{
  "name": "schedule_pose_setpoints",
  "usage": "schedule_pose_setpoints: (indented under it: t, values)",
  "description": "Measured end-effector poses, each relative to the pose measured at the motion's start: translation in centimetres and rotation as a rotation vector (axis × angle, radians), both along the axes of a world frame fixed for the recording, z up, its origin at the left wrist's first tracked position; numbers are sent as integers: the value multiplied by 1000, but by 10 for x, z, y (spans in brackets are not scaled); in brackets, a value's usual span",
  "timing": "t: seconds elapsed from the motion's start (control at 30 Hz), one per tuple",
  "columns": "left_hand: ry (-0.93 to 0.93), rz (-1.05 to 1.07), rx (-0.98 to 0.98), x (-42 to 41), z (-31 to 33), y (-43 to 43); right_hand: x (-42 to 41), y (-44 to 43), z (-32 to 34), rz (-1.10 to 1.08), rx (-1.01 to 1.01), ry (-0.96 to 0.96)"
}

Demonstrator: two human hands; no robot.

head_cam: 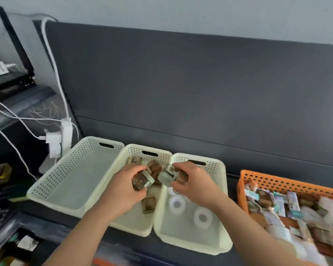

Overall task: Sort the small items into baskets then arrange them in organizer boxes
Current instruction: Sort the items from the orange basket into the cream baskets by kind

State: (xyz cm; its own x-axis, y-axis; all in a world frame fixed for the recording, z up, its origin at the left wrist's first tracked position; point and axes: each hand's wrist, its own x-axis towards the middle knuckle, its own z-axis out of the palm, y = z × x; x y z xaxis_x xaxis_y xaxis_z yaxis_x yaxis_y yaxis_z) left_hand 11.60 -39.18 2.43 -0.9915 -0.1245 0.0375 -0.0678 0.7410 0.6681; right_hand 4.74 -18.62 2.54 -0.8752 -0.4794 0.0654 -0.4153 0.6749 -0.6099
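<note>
Small jars: your left hand point(131, 184) and right hand point(192, 181) each grip one above the middle basket point(161, 153), grouping like items.

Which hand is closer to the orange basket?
The right hand. It holds a small jar over the rightmost cream basket, next to the orange basket. The left hand is farther off, over the middle basket.

Left basket point(52, 191) empty, unobstructed.
</note>
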Motion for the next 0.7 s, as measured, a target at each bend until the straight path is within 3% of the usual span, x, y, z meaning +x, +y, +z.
schedule_pose_setpoints:
  t: [0.13,0.4,0.57,0.7]
  values:
    - [-93,-41,-70,3,-16,-53,10,-54,-14,4,54,-38]
    - [-142,-213,-297,-4,-37,-83,17,-99,-39,34,366,-82]
    - [-94,-319,-448,-7,-36,-84,15,-103,-40,30,399,-76]
    - [-82,-350,-459,-10,-37,-86,20,-100,-38,18,393,-63]
